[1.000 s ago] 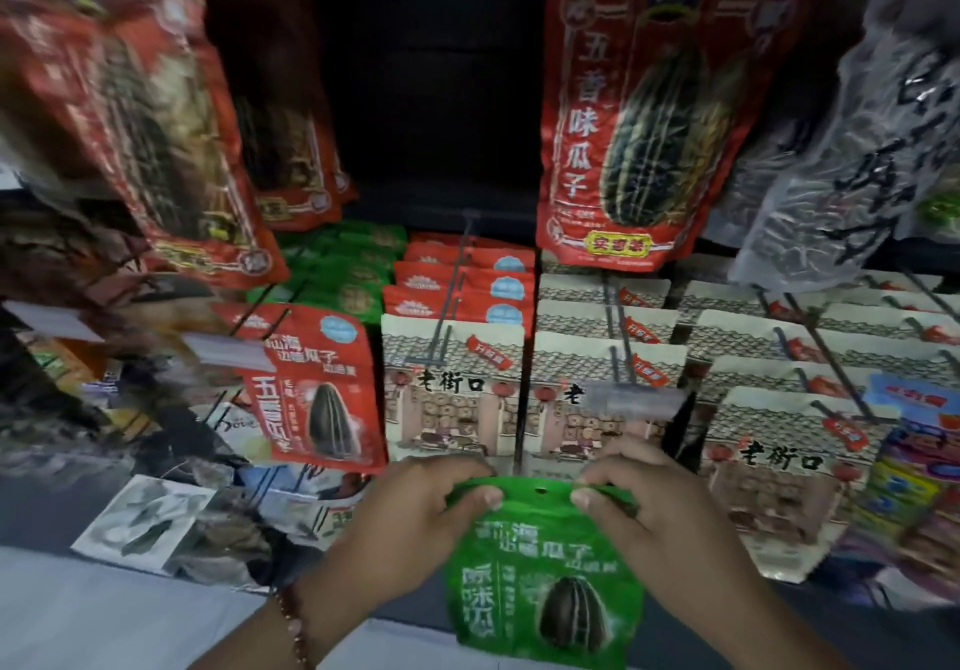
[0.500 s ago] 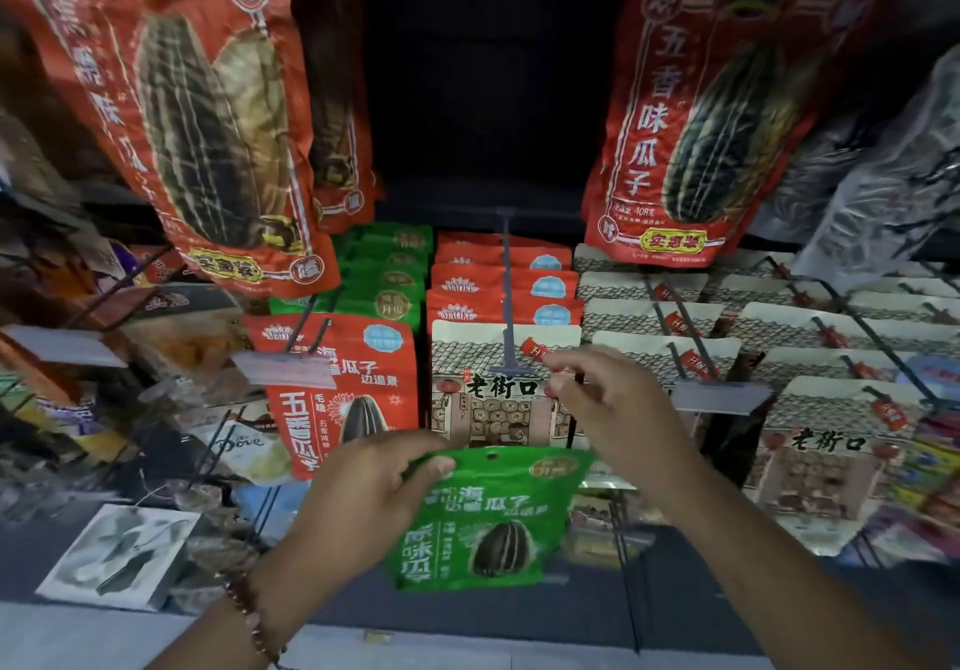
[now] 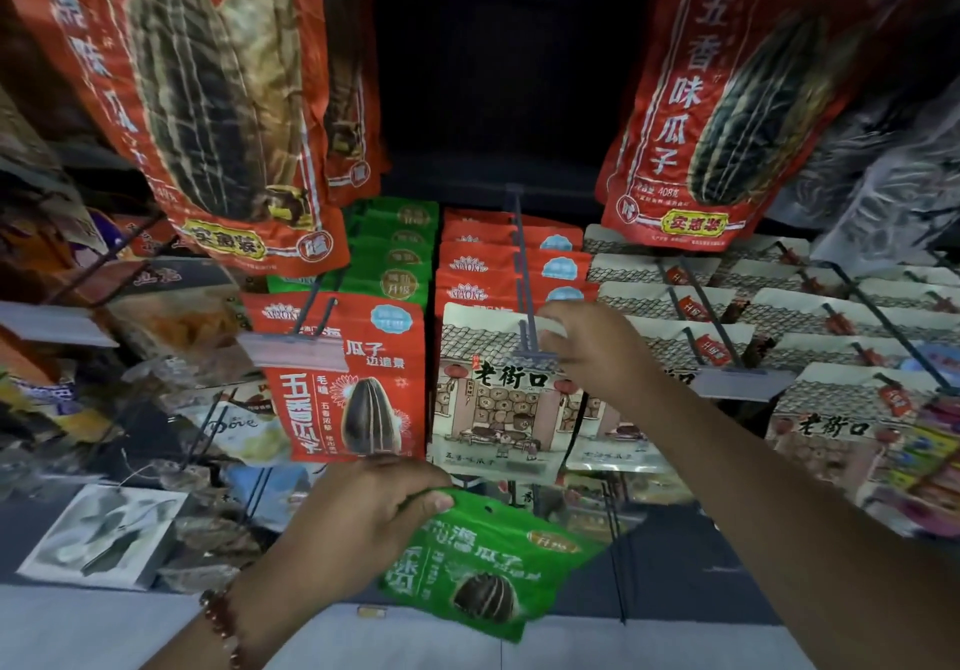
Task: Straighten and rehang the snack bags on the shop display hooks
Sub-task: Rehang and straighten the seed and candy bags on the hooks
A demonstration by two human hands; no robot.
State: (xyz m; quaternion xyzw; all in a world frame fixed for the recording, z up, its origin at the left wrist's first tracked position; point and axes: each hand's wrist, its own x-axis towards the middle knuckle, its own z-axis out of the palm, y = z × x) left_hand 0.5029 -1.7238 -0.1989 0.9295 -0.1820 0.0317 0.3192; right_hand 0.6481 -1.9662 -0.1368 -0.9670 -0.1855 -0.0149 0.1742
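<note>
My left hand (image 3: 358, 519) grips a green sunflower-seed bag (image 3: 483, 560) by its top left corner, low in front of the display; the bag hangs tilted with its punch hole free. My right hand (image 3: 597, 347) is up at the middle display hook (image 3: 522, 264), fingers curled on the top right edge of the front beige bag (image 3: 493, 409) that hangs there, beside the hook's tag holder. Behind the beige bag, red bags (image 3: 483, 264) sit on the same hook. A row of matching green bags (image 3: 400, 254) hangs one hook to the left, behind a red bag (image 3: 353, 383).
Large red seed bags hang above at left (image 3: 208, 98) and right (image 3: 727, 98). Rows of beige bags on hooks (image 3: 727, 306) fill the right side. Mixed packets lie at lower left (image 3: 104, 534), above a pale shelf edge (image 3: 104, 628).
My right hand let go of the green bag and rose to the beige bag on the middle hook. My left hand alone now holds the green bag, which has tilted and dropped lower.
</note>
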